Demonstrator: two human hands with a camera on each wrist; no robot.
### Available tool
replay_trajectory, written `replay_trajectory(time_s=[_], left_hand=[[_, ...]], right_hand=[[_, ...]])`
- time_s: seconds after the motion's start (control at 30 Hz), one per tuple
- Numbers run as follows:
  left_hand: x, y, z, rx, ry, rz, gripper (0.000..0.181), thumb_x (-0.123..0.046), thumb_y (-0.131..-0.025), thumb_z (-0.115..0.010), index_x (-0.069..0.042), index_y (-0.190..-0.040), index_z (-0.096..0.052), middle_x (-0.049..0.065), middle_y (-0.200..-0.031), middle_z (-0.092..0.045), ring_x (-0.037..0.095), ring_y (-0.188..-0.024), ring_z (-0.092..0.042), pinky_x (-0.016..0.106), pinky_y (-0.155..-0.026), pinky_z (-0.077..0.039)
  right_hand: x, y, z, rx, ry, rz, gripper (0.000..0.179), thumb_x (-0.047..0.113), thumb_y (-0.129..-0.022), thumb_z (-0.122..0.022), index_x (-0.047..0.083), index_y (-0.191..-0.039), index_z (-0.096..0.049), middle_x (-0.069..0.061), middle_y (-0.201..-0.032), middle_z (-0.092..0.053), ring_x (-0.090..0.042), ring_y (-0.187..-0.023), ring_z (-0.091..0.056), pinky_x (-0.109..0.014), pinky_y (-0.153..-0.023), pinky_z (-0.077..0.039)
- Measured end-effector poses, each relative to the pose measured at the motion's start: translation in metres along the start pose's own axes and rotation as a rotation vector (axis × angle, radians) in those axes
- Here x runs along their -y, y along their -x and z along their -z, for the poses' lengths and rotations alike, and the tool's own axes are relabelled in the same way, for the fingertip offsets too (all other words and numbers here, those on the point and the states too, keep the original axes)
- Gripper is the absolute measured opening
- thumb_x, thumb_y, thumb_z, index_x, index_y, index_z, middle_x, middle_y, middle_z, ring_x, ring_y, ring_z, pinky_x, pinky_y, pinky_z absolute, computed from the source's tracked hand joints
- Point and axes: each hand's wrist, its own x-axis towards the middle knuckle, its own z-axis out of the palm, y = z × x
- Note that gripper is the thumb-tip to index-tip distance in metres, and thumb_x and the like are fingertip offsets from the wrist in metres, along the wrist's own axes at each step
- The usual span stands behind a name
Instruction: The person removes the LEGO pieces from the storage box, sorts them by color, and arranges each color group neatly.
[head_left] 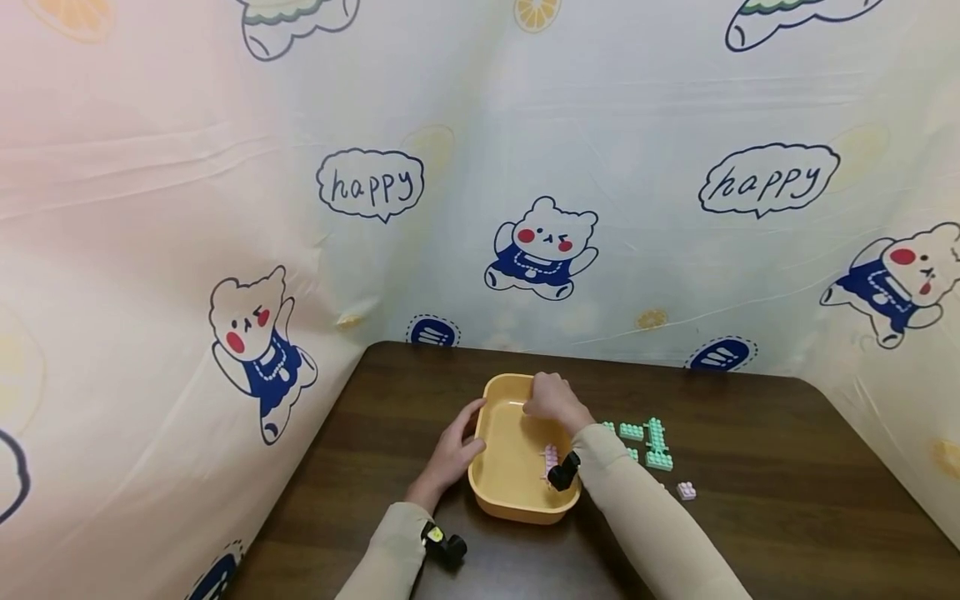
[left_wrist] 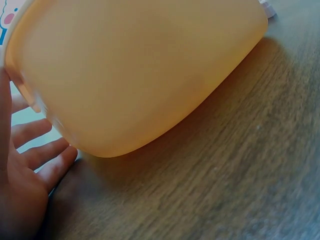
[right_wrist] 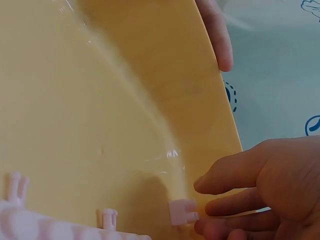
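Observation:
A yellow plastic basin (head_left: 517, 458) stands before me on the dark wooden table. My left hand (head_left: 452, 448) touches its left side, fingers spread and mostly straight against the outer wall in the left wrist view. Inside the far right part of the basin reaches my right hand (head_left: 557, 402). In the right wrist view its thumb and fingertips are parted, right at the small pink block (right_wrist: 178, 212) by the basin wall. A longer pink toy-brick piece (right_wrist: 65, 230) with side pegs lies in the basin, near the right wrist in the head view.
Several green toy bricks (head_left: 658, 442) lie on the table (head_left: 765, 467) right of the basin, partly behind my right forearm. A pale pink brick (head_left: 686, 491) sits nearer to me. A printed cloth (head_left: 645, 108) hangs behind the table and along its sides.

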Motion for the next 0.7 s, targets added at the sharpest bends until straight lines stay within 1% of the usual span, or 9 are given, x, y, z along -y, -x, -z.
replay_trajectory(time_s=[0.07,0.13,0.3,0.43,0.53,0.63,0.7], left_hand=[[-0.0003,-0.0002,0.0002,-0.001,-0.002,0.002,0.068,0.005,-0.083,-0.048,-0.007,-0.149,-0.035,0.03,-0.145,-0.042,0.045,-0.129,-0.047,0.05,-0.1,-0.044],[-0.0001,-0.0004,0.0003,-0.002,-0.005,0.001,0.068,0.005,-0.083,-0.048,-0.005,-0.149,-0.034,0.031,-0.144,-0.042,0.045,-0.128,-0.047,0.049,-0.099,-0.045],[0.0005,-0.0005,0.0002,0.005,-0.003,0.004,0.068,0.006,-0.084,-0.048,-0.002,-0.149,-0.032,0.031,-0.145,-0.041,0.044,-0.129,-0.047,0.046,-0.098,-0.045],[0.0012,-0.0006,0.0002,0.006,-0.002,0.009,0.068,0.006,-0.084,-0.049,-0.006,-0.149,-0.033,0.03,-0.145,-0.042,0.044,-0.129,-0.047,0.04,-0.097,-0.047],[0.0016,-0.0011,0.0002,0.002,-0.005,0.001,0.068,0.006,-0.084,-0.049,-0.006,-0.149,-0.034,0.031,-0.144,-0.042,0.044,-0.128,-0.048,0.038,-0.096,-0.048],[0.0016,-0.0019,0.0002,0.004,0.001,-0.006,0.068,0.008,-0.084,-0.049,-0.005,-0.149,-0.034,0.031,-0.144,-0.041,0.045,-0.128,-0.047,0.044,-0.097,-0.047],[0.0015,-0.0023,0.0002,0.004,0.011,-0.01,0.068,0.009,-0.084,-0.049,-0.004,-0.149,-0.034,0.032,-0.144,-0.041,0.046,-0.128,-0.047,0.049,-0.098,-0.045]], right_hand=[[0.0007,0.0004,0.0007,-0.001,0.002,0.006,0.018,0.011,-0.079,-0.067,0.009,-0.066,-0.055,-0.001,-0.055,-0.043,-0.017,-0.049,-0.046,-0.029,-0.049,-0.038],[0.0009,0.0008,0.0011,-0.003,0.012,0.013,0.014,0.011,-0.079,-0.067,0.008,-0.07,-0.057,-0.003,-0.058,-0.049,-0.017,-0.052,-0.049,-0.029,-0.05,-0.039],[0.0005,0.0012,0.0004,0.004,0.033,0.024,0.014,0.009,-0.079,-0.067,0.008,-0.068,-0.06,-0.001,-0.057,-0.049,-0.016,-0.05,-0.048,-0.028,-0.048,-0.037],[0.0007,0.0017,-0.0002,0.007,0.04,0.033,0.014,0.008,-0.079,-0.065,0.008,-0.065,-0.061,-0.001,-0.055,-0.046,-0.016,-0.049,-0.046,-0.027,-0.046,-0.034],[0.0011,0.0017,-0.0003,0.019,0.044,0.021,0.013,0.007,-0.08,-0.065,0.008,-0.067,-0.062,-0.002,-0.056,-0.048,-0.016,-0.049,-0.048,-0.027,-0.046,-0.034],[0.0017,0.0018,-0.0002,0.025,0.052,0.01,0.014,0.007,-0.081,-0.065,0.008,-0.067,-0.062,-0.003,-0.057,-0.049,-0.017,-0.05,-0.05,-0.027,-0.046,-0.036],[0.0018,0.002,-0.0004,0.026,0.066,0.012,0.017,0.008,-0.082,-0.065,0.008,-0.066,-0.06,-0.003,-0.057,-0.049,-0.018,-0.05,-0.05,-0.028,-0.046,-0.037]])
